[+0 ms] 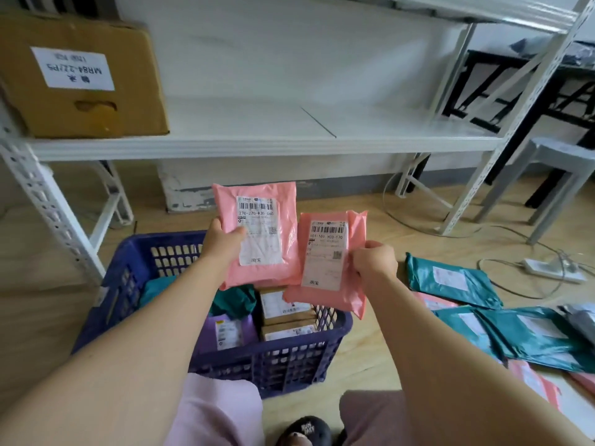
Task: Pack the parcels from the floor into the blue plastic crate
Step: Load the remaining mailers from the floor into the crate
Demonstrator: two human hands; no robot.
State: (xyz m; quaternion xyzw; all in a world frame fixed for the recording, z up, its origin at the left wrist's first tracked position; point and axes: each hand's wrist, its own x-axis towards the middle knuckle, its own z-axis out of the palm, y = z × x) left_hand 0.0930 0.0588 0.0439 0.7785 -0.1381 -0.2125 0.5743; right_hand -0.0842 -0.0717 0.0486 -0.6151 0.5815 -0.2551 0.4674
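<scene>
The blue plastic crate (pixel 289 358) stands on the floor in front of me, partly filled with teal, purple and brown parcels. My left hand (pixel 222 241) grips a pink parcel (pixel 283 239) by its left edge, holding it upright above the crate. My right hand (pixel 373 262) pinches a second pink parcel (pixel 325 300) by its right edge, over the crate's right rim. Both parcels show white shipping labels. Several teal parcels (pixel 450 281) and pink ones (pixel 531 381) lie on the floor to the right.
A white metal shelf rack (pixel 257 146) stands behind the crate, with a cardboard box (pixel 80 75) on its left end. A grey stool (pixel 560 175), a power strip (pixel 553 270) and loose cables sit on the wooden floor at right. My knees are below.
</scene>
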